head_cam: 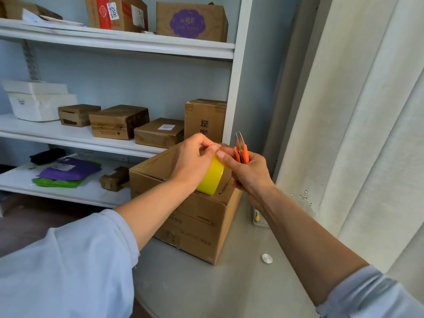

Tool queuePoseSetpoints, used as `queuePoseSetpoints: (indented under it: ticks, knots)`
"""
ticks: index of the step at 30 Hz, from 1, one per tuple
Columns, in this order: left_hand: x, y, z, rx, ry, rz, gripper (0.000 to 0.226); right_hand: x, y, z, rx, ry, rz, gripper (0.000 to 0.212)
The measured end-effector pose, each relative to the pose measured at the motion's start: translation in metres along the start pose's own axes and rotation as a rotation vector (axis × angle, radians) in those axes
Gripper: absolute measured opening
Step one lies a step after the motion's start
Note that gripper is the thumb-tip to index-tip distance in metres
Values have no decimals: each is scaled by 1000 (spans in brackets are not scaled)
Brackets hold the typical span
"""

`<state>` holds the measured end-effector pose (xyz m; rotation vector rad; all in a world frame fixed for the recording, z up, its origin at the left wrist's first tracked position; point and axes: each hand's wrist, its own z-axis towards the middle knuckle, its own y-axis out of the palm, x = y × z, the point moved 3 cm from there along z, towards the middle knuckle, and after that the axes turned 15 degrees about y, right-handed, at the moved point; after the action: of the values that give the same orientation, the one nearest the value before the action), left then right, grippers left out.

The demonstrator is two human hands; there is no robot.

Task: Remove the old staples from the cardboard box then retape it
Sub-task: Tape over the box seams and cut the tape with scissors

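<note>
The box [183, 210] sat on the grey surface [229, 283]. Above its top, the left hand [195, 161] gripped the yellow tape [212, 177], thumb at the roll's edge. The right hand [246, 172] held orange scissors [241, 150], blades up, its fingertips meeting the left thumb. Behind stood shelves [114, 42] of parcels.

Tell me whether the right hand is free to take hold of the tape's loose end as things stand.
Probably yes, awkwardly. The right hand already grips orange snips, but its thumb and forefinger sit at the top of the yellow tape roll, beside the left hand; nothing lies between.
</note>
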<state>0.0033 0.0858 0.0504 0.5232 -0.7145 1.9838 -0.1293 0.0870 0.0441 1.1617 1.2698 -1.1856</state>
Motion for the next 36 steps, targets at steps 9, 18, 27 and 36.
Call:
queuePoseSetpoints:
  ticks: [9, 18, 27, 36]
  knots:
    - [4, -1, 0, 24, 151, 195, 6, -7, 5, 5, 86, 43, 24, 13]
    - [11, -6, -10, -141, -61, -105, 49, -7, 9, 3, 171, -67, 69, 14]
    - [42, -16, -22, -277, -219, -303, 40, -20, 8, -19, 194, -89, 120, 18]
    - [56, -15, -37, -280, -492, -350, 34, -21, 1, -45, 280, -258, 4, 11]
